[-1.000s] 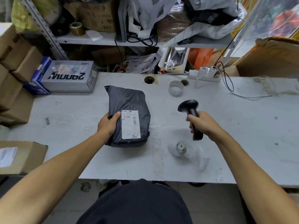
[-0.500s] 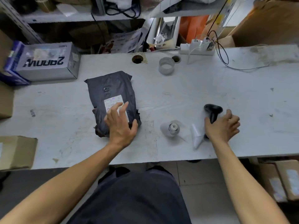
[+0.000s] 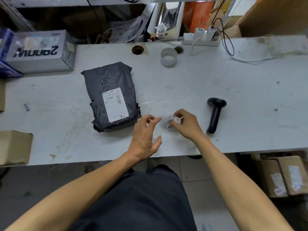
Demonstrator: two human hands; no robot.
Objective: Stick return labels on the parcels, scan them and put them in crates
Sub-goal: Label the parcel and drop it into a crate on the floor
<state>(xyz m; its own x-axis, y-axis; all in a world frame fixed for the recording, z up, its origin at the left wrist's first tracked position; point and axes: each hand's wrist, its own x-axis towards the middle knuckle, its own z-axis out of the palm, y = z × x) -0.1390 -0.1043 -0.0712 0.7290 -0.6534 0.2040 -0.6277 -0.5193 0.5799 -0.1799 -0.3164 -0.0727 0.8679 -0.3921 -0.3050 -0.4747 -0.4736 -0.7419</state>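
Our right hand [image 3: 186, 125] pinches the label roll [image 3: 174, 121]; our left hand [image 3: 145, 137] hovers, fingers spread (holding nothing). Parcel [image 3: 111, 95] at ten o'clock, scanner [image 3: 215, 114] at three on the tabletop [image 3: 216, 80].

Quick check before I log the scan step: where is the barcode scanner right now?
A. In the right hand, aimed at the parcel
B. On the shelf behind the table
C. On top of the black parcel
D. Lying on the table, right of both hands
D: the barcode scanner lies on the table with no hand on it, while the right hand holds the label roll.
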